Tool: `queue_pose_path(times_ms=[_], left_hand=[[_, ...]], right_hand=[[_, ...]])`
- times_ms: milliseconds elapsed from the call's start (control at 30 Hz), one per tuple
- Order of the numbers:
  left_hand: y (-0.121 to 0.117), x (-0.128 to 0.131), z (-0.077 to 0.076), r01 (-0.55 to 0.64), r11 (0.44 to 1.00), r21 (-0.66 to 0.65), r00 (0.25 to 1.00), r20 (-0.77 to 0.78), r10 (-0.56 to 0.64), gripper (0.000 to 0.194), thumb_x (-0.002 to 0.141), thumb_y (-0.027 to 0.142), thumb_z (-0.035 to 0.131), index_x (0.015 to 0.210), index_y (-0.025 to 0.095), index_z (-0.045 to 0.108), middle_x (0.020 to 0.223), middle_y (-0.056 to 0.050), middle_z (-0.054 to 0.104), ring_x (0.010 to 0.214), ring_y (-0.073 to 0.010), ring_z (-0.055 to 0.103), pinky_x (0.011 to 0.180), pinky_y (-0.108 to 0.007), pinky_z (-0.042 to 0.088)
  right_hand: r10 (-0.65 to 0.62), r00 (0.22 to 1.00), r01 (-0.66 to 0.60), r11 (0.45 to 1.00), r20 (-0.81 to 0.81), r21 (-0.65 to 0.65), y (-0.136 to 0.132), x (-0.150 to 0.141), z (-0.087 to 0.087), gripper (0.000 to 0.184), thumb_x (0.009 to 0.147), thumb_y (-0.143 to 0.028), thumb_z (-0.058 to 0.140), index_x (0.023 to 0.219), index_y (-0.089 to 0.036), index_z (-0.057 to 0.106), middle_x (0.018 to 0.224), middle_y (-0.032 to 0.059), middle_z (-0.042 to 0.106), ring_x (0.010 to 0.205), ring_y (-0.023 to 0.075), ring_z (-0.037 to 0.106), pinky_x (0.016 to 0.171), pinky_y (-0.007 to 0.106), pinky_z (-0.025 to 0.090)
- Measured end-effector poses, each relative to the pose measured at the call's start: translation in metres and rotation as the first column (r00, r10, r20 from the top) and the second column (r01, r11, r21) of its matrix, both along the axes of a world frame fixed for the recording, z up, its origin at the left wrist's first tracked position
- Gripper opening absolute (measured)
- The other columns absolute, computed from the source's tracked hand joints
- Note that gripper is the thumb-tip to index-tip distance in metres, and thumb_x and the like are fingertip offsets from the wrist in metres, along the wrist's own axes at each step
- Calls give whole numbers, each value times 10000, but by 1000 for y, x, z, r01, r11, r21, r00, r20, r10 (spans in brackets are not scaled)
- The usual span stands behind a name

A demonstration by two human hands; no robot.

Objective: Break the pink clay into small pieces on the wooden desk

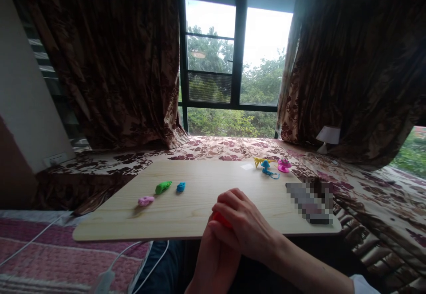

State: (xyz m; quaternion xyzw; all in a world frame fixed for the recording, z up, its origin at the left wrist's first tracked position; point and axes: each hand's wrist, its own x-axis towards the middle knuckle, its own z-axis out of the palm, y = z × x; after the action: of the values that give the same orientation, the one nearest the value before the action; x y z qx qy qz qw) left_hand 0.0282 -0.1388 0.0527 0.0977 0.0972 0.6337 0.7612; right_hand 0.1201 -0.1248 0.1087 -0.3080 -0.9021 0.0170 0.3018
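Both hands are pressed together over the table's near edge, closed around a red lump [222,219] that looks like modelling clay. Most of it is hidden; only a patch shows between the fingers. My left hand [218,236] cups it from below and the left. My right hand [244,221] lies over the top with its fingers curled across. On the left half of the table are a pink lump [145,201], a green lump [163,187] and a small blue lump [180,187], apart from the hands.
The pale wooden table [116,223] stands before a cushioned window ledge. At its back right are a blue mushroom-shaped piece [265,165], a yellow piece [260,162] and a pink mushroom-shaped piece [284,165]. A blurred-out flat object [309,203] lies at the right. White cables [124,250] hang at lower left.
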Motion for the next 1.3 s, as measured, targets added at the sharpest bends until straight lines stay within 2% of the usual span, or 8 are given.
queue_pose_path(times_ms=[133,300,500,633,767,933,1100,1300], left_hand=[[7,-8,-2,51,998,41,999,-20,-50,227,835,160,440,977,133,614,925,-81,661,887,-175,616,839,-321,480],[13,-11,-2,71,997,26,996,49,-72,231,825,231,483,935,90,629,989,-139,653,1025,-261,562,904,-411,437],[5,-5,3,57,997,57,998,-4,-57,277,844,280,456,973,96,618,946,-107,670,873,-183,621,873,-339,456],[2,-8,6,196,979,53,978,-89,-191,371,841,352,449,1065,83,571,981,-134,660,878,-216,624,768,-329,496],[5,-2,4,173,984,28,975,-143,-168,302,836,302,470,1015,93,596,934,-109,676,829,-194,637,747,-315,506],[4,4,9,148,987,67,988,-50,-145,227,847,245,446,935,135,624,895,-53,679,843,-144,628,769,-242,496],[-4,-2,17,157,984,86,983,-108,-148,245,850,227,428,1007,153,601,903,-44,666,841,-141,627,790,-250,495],[-3,-1,14,86,995,56,990,-119,-79,224,803,120,464,977,165,599,839,-16,642,823,-118,620,803,-239,491]], right_hand=[[7,1000,-7,1000,-11,-29,2,18,17,548,788,-463,540,1249,-199,406,1188,99,467,1099,237,399,943,401,338],[-52,997,48,996,-56,-70,2,44,24,636,781,-437,565,1327,-236,308,1323,102,363,1219,246,318,988,413,298],[22,1000,-23,991,-12,-134,-1,29,5,781,646,-382,697,1321,-231,334,1289,89,421,1176,262,363,999,425,274],[93,996,-94,973,-15,-211,0,32,12,711,687,-218,650,1321,-249,330,1268,56,454,1165,213,386,987,360,313],[81,994,-58,964,76,-261,-1,42,19,890,626,-341,704,1368,-237,225,1381,79,313,1242,250,296,1003,387,302],[-136,991,137,988,19,-67,-12,25,11,675,742,-497,561,1302,-185,350,1333,113,351,1215,267,298,1022,425,236],[-156,988,156,987,17,35,-15,5,2,487,758,-486,549,1149,-202,484,1237,92,417,1090,267,381,978,446,266],[-148,989,148,989,20,6,-9,5,0,233,848,-372,472,996,-200,529,982,58,507,908,209,441,820,367,387]])
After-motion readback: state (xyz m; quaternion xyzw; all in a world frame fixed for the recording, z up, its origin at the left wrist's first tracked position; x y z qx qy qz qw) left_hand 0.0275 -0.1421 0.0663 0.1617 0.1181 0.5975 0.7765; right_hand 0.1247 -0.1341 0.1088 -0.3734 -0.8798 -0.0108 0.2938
